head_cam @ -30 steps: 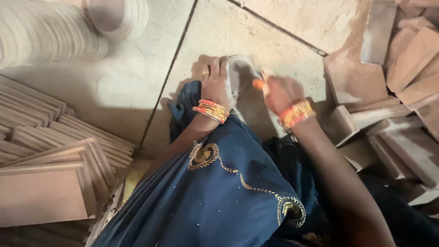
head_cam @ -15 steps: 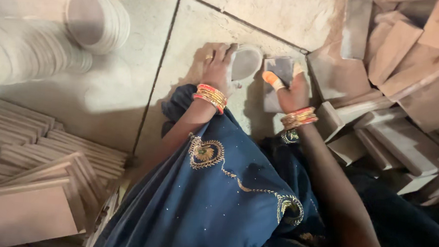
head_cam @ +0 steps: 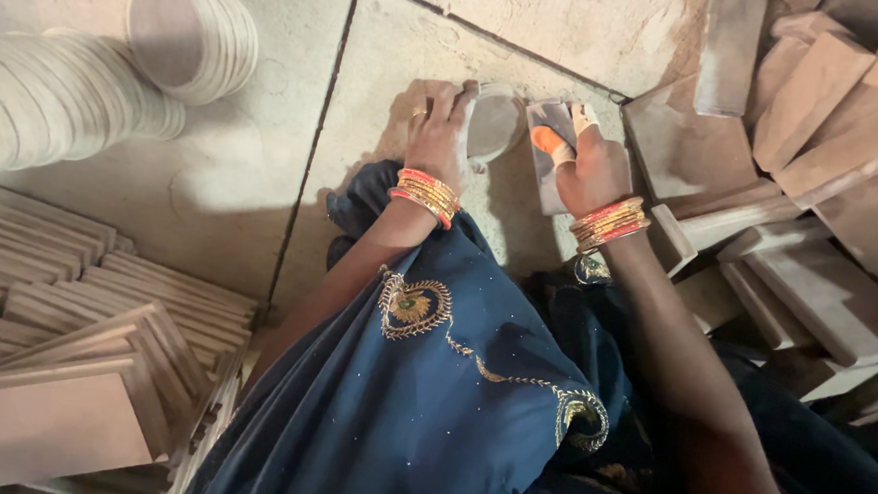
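Hands meet near the top middle of the stone floor: our left hand closes its fingers on a round grey stone disc, which lies nearly flat with its face turned up, touching the floor just beyond our knee. Our right hand clasps a flat rectangular grey stone slab by its right edge; its long axis runs away from us, tilted slightly to the left, and its near end rests against the floor right beside the disc. An orange wrap covers the right thumb. We count one disc and one slab in hand, and orange and gold bangles on both wrists. A dark blue embroidered cloth covers our lap below the hands. To the upper left lie two rows of stacked round stone discs, well apart from the hands. At lower left lean many flat brown stone tiles, too many to count. On the right a loose heap of rectangular stone pieces crowds close to the right hand.
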Motion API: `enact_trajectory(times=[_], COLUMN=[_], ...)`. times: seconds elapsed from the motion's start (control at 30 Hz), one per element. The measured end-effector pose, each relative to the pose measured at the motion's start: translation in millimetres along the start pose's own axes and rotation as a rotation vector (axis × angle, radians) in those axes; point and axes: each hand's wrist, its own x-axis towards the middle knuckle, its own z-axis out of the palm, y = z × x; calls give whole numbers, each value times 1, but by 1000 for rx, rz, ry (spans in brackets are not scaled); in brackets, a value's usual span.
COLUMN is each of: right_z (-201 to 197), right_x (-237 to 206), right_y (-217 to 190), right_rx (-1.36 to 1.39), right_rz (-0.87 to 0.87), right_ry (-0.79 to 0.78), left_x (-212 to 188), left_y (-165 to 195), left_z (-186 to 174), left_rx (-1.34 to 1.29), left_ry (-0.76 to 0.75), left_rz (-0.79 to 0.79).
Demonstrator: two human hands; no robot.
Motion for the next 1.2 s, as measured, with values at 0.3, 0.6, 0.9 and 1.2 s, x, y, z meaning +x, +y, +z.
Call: enact_trajectory(times=[0.3, 0.6, 0.9, 1.2], right_z=[-10, -8, -11, -1], right_x=[5, 49, 69, -34], right_y=[1, 5, -6, -21], right_rx=[-78, -228, -286, 162], right_rz=[52, -230, -92, -39], right_ry=[-113, -201, -519, -138], left_x=[0, 0, -1, 1], left_y=[0, -2, 0, 0], left_z=[2, 6, 1, 3], left_rx=[-9, -11, -5, -42], left_ry=[-53, -47, -64, -81], left_rz=[-52, -24, -36, -46])
